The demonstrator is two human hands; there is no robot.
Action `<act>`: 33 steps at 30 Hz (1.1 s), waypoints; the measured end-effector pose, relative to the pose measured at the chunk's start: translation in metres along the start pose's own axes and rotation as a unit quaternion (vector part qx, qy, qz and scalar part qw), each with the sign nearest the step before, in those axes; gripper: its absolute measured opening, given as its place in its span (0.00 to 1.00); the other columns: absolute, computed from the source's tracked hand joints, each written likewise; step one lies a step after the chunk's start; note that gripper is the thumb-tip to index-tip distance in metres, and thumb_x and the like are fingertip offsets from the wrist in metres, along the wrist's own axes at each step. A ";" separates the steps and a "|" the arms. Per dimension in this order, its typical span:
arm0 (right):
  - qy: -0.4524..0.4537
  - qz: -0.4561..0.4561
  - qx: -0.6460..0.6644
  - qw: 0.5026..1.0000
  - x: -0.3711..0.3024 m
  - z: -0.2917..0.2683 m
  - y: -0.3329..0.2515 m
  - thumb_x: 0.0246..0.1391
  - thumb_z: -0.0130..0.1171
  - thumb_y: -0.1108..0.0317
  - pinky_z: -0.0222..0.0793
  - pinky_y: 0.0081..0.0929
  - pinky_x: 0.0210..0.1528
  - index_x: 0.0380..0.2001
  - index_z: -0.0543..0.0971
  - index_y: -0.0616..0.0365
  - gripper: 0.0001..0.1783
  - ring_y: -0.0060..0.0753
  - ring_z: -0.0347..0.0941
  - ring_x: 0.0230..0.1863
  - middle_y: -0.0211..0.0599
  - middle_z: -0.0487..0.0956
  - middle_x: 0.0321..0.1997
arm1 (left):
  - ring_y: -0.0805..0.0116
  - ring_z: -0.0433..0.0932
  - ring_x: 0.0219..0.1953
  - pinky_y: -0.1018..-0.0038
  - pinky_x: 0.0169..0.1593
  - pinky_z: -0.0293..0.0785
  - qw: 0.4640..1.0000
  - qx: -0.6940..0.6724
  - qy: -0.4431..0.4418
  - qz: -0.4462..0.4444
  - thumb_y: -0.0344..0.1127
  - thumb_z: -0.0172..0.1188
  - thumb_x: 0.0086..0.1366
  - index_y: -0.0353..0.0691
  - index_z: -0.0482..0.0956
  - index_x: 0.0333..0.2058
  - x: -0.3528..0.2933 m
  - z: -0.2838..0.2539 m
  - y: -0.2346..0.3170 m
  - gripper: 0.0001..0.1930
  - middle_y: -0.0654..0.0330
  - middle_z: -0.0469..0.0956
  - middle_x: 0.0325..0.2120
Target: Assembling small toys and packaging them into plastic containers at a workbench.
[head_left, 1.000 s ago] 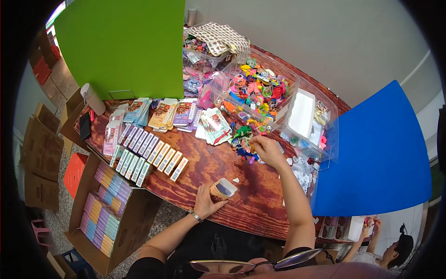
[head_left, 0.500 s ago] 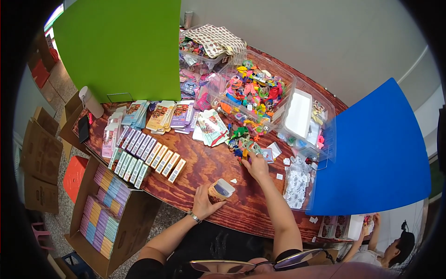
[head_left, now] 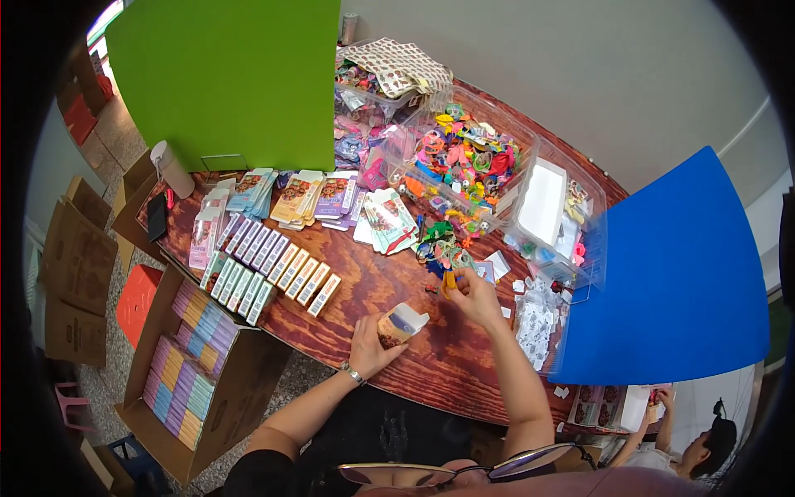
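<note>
My left hand is wrapped round a small orange-yellow carton, whose top flap stands open towards the right. Between the fingertips of my right hand is a small orange-yellow trinket, pinched just above the table; its exact kind is too small to make out. Beyond it lies a loose heap of small coloured toys. A clear bin of bright toys stands farther back. Near my right wrist are little white packets in a pile.
Filled slim cartons stand in rows at left, with flat carton stacks behind. A cardboard box of cartons sits by the table's left edge. Green and blue panels flank the table. Another person works at lower right.
My right hand has lifted slightly away from the toy heap, with the orange-yellow trinket now clearly in its fingers. The carton in my left hand has tilted to the right. The view has shifted a little.
</note>
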State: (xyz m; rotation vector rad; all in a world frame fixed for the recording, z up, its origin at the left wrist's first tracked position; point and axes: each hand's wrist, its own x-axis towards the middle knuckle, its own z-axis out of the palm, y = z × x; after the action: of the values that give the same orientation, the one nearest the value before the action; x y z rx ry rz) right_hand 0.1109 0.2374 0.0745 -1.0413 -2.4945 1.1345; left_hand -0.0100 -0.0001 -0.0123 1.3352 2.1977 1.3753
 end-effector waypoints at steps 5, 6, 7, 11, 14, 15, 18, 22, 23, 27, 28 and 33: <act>-0.089 -0.111 -0.044 0.989 -0.026 -0.005 -0.039 0.51 0.65 0.65 0.76 0.35 0.35 0.46 0.74 0.53 0.19 0.39 0.81 0.34 0.38 0.81 0.32 | 0.45 0.71 0.45 0.56 0.50 0.68 0.999 0.038 0.001 0.001 0.40 0.78 0.44 0.35 0.69 0.50 0.013 0.006 0.011 0.37 0.46 0.73 0.40; -0.086 -0.110 -0.044 0.989 -0.029 0.003 -0.038 0.51 0.65 0.65 0.76 0.35 0.35 0.46 0.74 0.53 0.19 0.39 0.81 0.34 0.38 0.81 0.32 | 0.45 0.71 0.45 0.56 0.49 0.68 0.999 0.043 0.001 0.008 0.40 0.78 0.44 0.35 0.69 0.50 0.014 0.007 0.013 0.37 0.46 0.73 0.39; -0.059 -0.158 -0.129 0.977 -0.031 0.013 -0.037 0.50 0.64 0.67 0.77 0.37 0.35 0.45 0.73 0.53 0.19 0.43 0.81 0.36 0.40 0.81 0.34 | 0.45 0.71 0.45 0.56 0.49 0.68 0.999 0.044 0.000 0.009 0.40 0.78 0.44 0.35 0.69 0.50 0.013 0.008 0.013 0.37 0.46 0.73 0.39; -0.022 -0.201 -0.277 0.939 -0.046 0.047 -0.043 0.50 0.61 0.70 0.78 0.46 0.37 0.40 0.69 0.55 0.15 0.50 0.80 0.41 0.45 0.79 0.38 | 0.47 0.72 0.45 0.57 0.49 0.69 0.996 0.084 -0.010 0.003 0.40 0.79 0.42 0.35 0.69 0.52 0.009 0.010 0.016 0.39 0.48 0.73 0.41; -0.049 -0.203 -0.225 0.952 -0.048 0.041 -0.040 0.52 0.61 0.70 0.79 0.45 0.38 0.42 0.68 0.56 0.16 0.49 0.81 0.41 0.46 0.79 0.42 | 0.47 0.71 0.46 0.57 0.49 0.69 0.996 0.086 -0.022 0.011 0.40 0.79 0.42 0.36 0.69 0.54 0.005 0.006 0.019 0.41 0.48 0.73 0.42; -0.113 -0.174 -0.107 0.972 -0.049 0.032 -0.043 0.53 0.62 0.68 0.79 0.45 0.39 0.45 0.69 0.56 0.18 0.49 0.81 0.41 0.47 0.79 0.42 | 0.47 0.71 0.47 0.57 0.50 0.69 0.997 0.071 -0.030 0.014 0.40 0.79 0.42 0.36 0.69 0.55 0.006 0.006 0.020 0.41 0.48 0.73 0.42; -0.139 -0.132 0.044 0.981 -0.059 0.020 -0.042 0.54 0.63 0.64 0.79 0.43 0.40 0.48 0.71 0.55 0.20 0.47 0.80 0.42 0.45 0.79 0.43 | 0.47 0.72 0.49 0.58 0.53 0.69 0.998 0.024 -0.061 0.007 0.41 0.79 0.43 0.37 0.68 0.57 0.008 0.011 0.027 0.42 0.48 0.73 0.45; 0.011 -0.328 -0.147 0.933 -0.068 0.017 -0.033 0.56 0.64 0.63 0.77 0.37 0.44 0.46 0.77 0.53 0.16 0.42 0.79 0.45 0.38 0.79 0.43 | 0.50 0.74 0.51 0.60 0.55 0.70 0.998 0.013 -0.054 0.038 0.42 0.79 0.44 0.37 0.67 0.57 0.009 0.009 0.022 0.43 0.49 0.74 0.49; 0.022 -0.312 -0.158 0.937 -0.076 0.014 -0.031 0.56 0.64 0.63 0.77 0.37 0.44 0.46 0.77 0.53 0.16 0.42 0.79 0.45 0.38 0.79 0.43 | 0.51 0.74 0.51 0.60 0.55 0.71 0.998 -0.005 -0.064 0.030 0.42 0.79 0.45 0.36 0.67 0.57 0.008 0.012 0.023 0.43 0.48 0.73 0.49; 0.078 -0.286 -0.106 0.949 -0.096 -0.008 -0.023 0.57 0.63 0.63 0.76 0.36 0.46 0.42 0.82 0.51 0.11 0.41 0.77 0.48 0.36 0.80 0.43 | 0.54 0.76 0.51 0.62 0.54 0.72 0.990 -0.092 -0.106 -0.011 0.43 0.78 0.47 0.34 0.65 0.58 0.006 0.024 0.024 0.43 0.46 0.73 0.49; 0.121 -0.275 -0.077 0.951 -0.102 -0.020 -0.015 0.57 0.62 0.63 0.76 0.36 0.46 0.42 0.82 0.51 0.11 0.42 0.77 0.48 0.36 0.80 0.43 | 0.54 0.76 0.51 0.62 0.54 0.72 0.989 -0.095 -0.111 -0.005 0.43 0.78 0.47 0.34 0.65 0.58 0.008 0.025 0.026 0.43 0.46 0.73 0.49; 0.310 0.019 -0.063 0.948 -0.103 -0.084 0.110 0.57 0.61 0.70 0.76 0.28 0.38 0.43 0.83 0.59 0.11 0.35 0.83 0.36 0.44 0.85 0.37 | 0.56 0.77 0.51 0.64 0.54 0.73 0.986 -0.094 -0.129 0.057 0.39 0.78 0.47 0.33 0.64 0.59 0.003 0.027 0.035 0.43 0.48 0.74 0.49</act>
State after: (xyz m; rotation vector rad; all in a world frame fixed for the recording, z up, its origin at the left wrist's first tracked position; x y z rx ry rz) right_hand 0.2807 0.2658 0.0613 -1.2470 -2.0578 0.5339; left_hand 0.0244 0.0236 0.0028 1.4929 1.8037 1.3262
